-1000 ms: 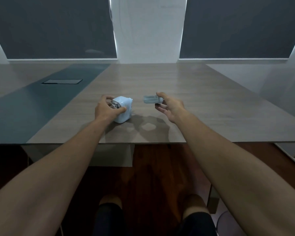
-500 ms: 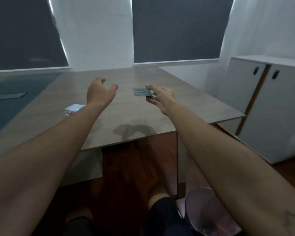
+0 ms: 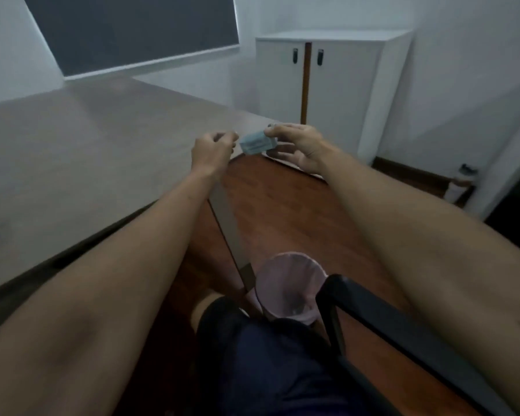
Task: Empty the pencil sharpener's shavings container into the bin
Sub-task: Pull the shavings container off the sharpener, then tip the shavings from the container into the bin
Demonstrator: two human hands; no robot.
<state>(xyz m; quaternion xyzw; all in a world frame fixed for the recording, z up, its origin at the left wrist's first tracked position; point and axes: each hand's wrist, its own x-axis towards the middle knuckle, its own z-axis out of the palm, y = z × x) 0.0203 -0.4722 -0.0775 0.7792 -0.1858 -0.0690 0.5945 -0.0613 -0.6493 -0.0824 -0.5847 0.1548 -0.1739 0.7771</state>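
My right hand (image 3: 297,145) pinches the small translucent bluish shavings container (image 3: 258,142) by its right end, holding it in the air past the table's corner. My left hand (image 3: 212,151) hovers just left of the container with its fingers curled, and I cannot see it touching the container. The bin (image 3: 288,285), lined with a pale pink bag, stands on the floor below, between my knee and a chair arm. The sharpener body is out of view.
The grey wooden table (image 3: 72,151) fills the left side, its edge running under my left forearm. A black chair armrest (image 3: 388,319) crosses at lower right. A white cabinet (image 3: 330,85) stands by the far wall, with a bottle (image 3: 460,181) on the floor.
My view has swung right and down, bringing the bin into sight. My left hand let go of the sharpener, which dropped out of view. Both hands now meet past the table corner.
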